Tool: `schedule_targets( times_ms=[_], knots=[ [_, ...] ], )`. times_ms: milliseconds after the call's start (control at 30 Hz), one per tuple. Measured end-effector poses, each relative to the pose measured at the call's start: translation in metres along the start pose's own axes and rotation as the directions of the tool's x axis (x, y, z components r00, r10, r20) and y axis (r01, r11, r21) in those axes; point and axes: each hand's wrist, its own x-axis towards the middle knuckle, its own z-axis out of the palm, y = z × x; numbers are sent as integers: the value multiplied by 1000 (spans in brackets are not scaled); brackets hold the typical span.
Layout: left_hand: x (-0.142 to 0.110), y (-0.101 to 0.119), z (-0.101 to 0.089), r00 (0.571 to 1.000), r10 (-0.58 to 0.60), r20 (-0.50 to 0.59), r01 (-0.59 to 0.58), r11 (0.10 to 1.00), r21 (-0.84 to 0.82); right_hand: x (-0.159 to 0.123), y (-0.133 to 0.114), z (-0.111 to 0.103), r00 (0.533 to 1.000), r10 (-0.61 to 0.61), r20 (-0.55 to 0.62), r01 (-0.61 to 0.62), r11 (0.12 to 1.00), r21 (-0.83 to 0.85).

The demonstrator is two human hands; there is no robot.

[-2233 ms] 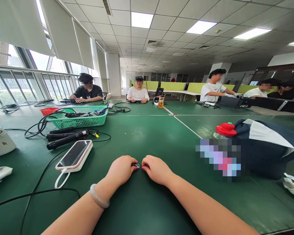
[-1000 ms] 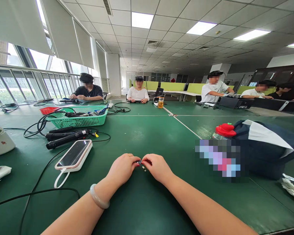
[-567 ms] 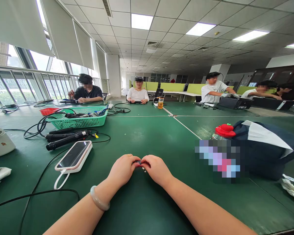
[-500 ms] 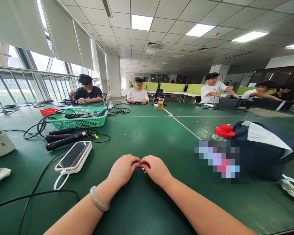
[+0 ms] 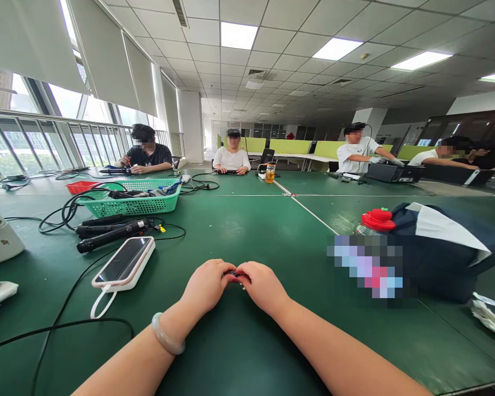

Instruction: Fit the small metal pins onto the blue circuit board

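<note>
window railing far left, then mint basket and phone on the shiny green counter, left hand and right hand fingers pinching a tiny dark piece between them, navy bag right, brown cabinets way behind

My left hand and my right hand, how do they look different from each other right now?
The left hand has a pale bracelet at its wrist; the right hand has none.
The left hand comes in from the lower left, the right hand from the lower right.
A tiny pale piece shows just below the right hand's fingers, none below the left hand's.
Both are bare, fingertips closed around a small dark part.
</note>
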Motion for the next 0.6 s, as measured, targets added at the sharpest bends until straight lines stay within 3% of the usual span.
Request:
schedule_targets(
  times_ms=[233, 500, 600],
  knots=[
    [0, 2, -2, 1000, 1, -7, -1, 999, -48, 0, -1, -2, 999, -33, -19, 32, 996, -82],
    [2, 2, -4, 996, -73, 53, 88, 922, -377, -2, -3, -8, 981, -160, -107, 148, 982, -114],
    [2, 1, -4, 992, -115, 49, 125, 907, -402, -2, -4, -9, 977, -178, -121, 168, 982, -89]
  ],
)
